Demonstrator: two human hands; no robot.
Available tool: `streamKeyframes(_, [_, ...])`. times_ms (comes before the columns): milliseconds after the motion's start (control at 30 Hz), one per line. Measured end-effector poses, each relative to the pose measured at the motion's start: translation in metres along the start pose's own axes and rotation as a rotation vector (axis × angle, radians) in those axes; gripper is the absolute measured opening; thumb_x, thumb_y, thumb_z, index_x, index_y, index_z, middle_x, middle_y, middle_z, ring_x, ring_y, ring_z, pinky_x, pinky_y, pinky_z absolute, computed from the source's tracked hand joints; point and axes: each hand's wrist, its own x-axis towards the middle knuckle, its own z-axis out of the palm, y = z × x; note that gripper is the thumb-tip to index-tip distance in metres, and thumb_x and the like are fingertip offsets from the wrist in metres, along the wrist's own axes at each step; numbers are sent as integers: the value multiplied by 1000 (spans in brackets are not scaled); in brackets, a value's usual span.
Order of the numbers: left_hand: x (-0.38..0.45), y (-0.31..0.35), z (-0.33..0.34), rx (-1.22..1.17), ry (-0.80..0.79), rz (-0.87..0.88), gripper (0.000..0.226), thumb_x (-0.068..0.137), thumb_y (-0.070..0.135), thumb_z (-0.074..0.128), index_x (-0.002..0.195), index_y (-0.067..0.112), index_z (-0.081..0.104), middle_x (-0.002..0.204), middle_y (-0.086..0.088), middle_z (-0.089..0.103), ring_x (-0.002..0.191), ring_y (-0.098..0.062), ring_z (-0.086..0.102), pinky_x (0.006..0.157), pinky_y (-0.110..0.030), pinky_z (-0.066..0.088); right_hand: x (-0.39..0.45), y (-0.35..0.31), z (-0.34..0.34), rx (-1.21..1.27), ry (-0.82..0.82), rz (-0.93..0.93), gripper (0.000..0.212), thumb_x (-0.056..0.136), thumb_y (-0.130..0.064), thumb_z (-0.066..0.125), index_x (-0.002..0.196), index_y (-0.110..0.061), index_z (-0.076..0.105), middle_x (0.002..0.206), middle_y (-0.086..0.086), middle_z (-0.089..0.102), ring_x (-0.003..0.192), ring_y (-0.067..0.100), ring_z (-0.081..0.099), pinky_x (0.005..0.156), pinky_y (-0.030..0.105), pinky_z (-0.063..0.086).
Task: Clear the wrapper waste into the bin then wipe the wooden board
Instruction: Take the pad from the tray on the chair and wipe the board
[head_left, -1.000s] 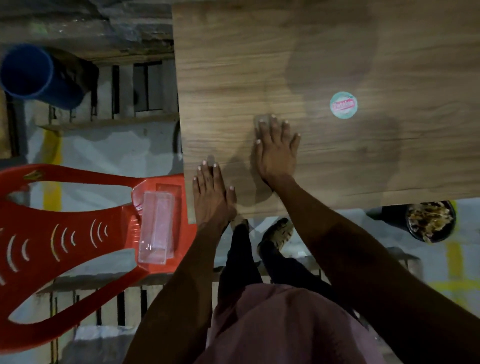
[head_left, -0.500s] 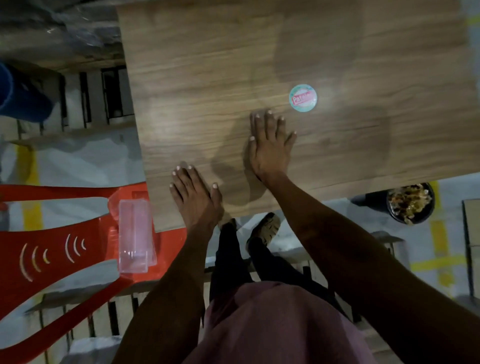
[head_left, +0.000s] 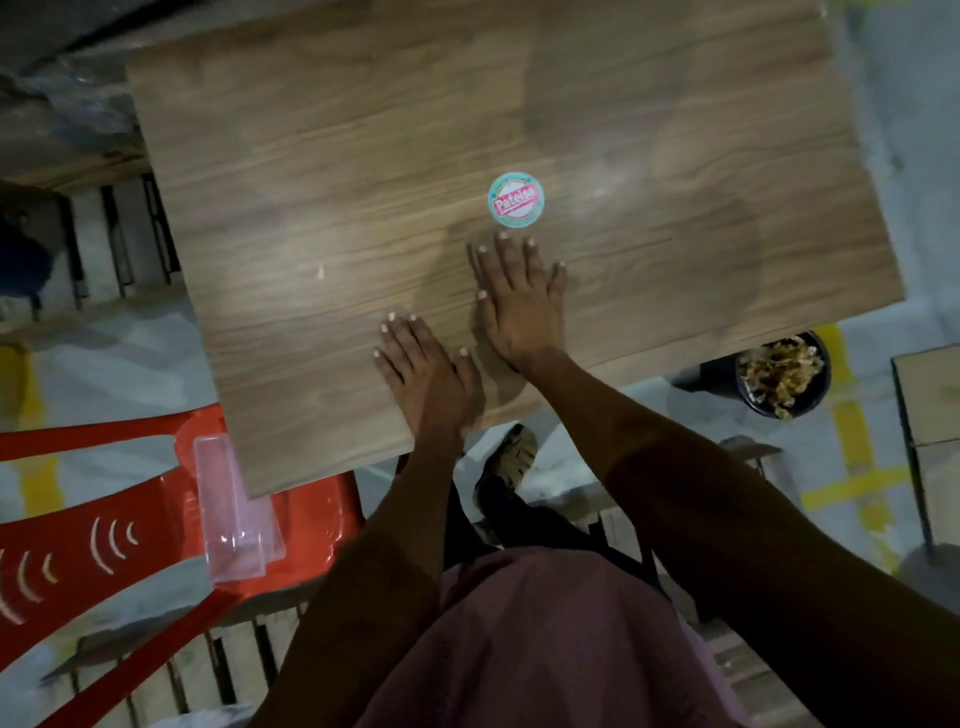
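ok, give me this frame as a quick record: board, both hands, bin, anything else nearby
board: wooden board, round sticker on it
left hand: flat on the board near its front edge, fingers straight, holding nothing
right hand: flat on the board just below the sticker, holding nothing
bin: black bin on the floor at right, wrapper scraps inside
other: red chair at left with a clear plastic box on it

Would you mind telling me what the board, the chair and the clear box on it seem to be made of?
The board looks like wood or wood-grain laminate, matte, with printed-looking streaks. The chair appears to be moulded red plastic, slightly glossy, with cut slots. The clear box looks like thin transparent plastic; the red shows through.
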Motion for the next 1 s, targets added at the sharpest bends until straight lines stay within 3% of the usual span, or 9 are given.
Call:
streamKeyframes(67, [-1,12,0,-16,-7,-35,81,95,43,35,159,-3,15,166,-28,7,156,-42,3,125,-58,3,-1,25,-7,-38,-18,-153,60,105,-42,29,163,-28,22,171,2,17,157,36,15,121,65,17])
streamKeyframes(100, [-1,16,0,-15,-5,-25,81,95,43,34,159,-2,15,167,-27,7,156,-42,4,125,-58,2,1,37,-10,-36,0,-117,60,105,-42,29,162,-28,22,171,2,18,157,36,16,120,64,18])
streamKeyframes(233, [-3,20,4,-2,16,15,78,95,42,33,158,-2,18,166,-27,10,156,-42,6,126,-57,4,6,57,-18,54,43,271,61,105,-41,31,163,-27,19,172,4,13,157,39,11,120,64,10])
streamKeyframes(400, [0,34,7,8,-28,3,79,94,43,37,157,-3,24,165,-30,14,153,-47,11,123,-62,9,1,86,-27,-31,-8,-77,60,104,-41,33,162,-29,23,171,4,19,156,37,17,120,66,16])
streamKeyframes(533, [10,51,11,118,-81,360,73,100,43,38,157,-1,25,165,-26,18,154,-44,14,124,-61,12,6,88,-31,67,64,393,62,104,-43,30,163,-29,18,172,4,14,157,38,12,121,64,9])
streamKeyframes(667, [22,75,11,145,-83,423,74,98,44,38,157,0,26,165,-24,21,155,-41,16,124,-59,12,1,116,-36,8,25,130,61,104,-43,30,163,-29,20,171,4,15,157,37,13,120,66,17])
streamKeyframes(833, [32,84,13,179,-91,462,74,101,45,38,157,-1,23,166,-26,18,155,-43,11,123,-62,13,-7,137,-45,105,89,579,61,108,-46,24,164,-28,8,173,7,4,157,39,4,122,60,0])
streamKeyframes(900, [31,90,15,203,-92,431,74,100,44,37,157,-2,23,164,-29,18,153,-47,13,122,-63,14,-10,144,-46,84,52,493,62,108,-47,22,164,-28,5,173,7,1,158,38,0,121,61,-4])
streamKeyframes(1000, [29,103,18,224,-95,366,74,100,43,36,156,-3,24,163,-31,18,151,-50,15,120,-64,15,-18,173,-53,33,-43,126,63,106,-48,16,164,-28,7,173,5,1,158,36,-1,123,66,6])
